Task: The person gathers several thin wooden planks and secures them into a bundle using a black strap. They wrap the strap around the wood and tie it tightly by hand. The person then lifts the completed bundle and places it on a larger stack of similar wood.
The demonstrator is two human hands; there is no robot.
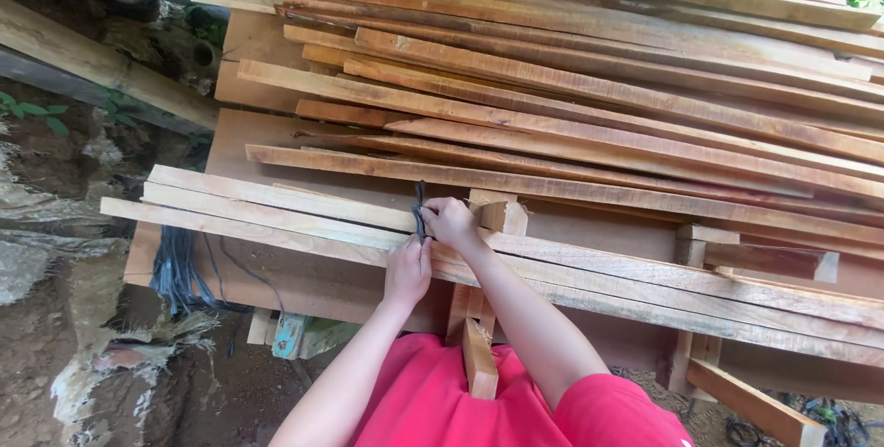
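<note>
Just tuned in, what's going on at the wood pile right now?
A person in a red shirt is bent over a stack of long wooden slats. Both hands meet on the nearest bundle of slats: the right hand pinches a dark strap that runs up over the bundle's top, and the left hand presses against the bundle's near edge just below it. More dark strapping hangs down at the bundle's left end.

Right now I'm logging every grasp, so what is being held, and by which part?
A thin dark strap around the bundled wooden strips. The right hand pinches it near its upper end; the left hand grips just below, against the strips.
</note>
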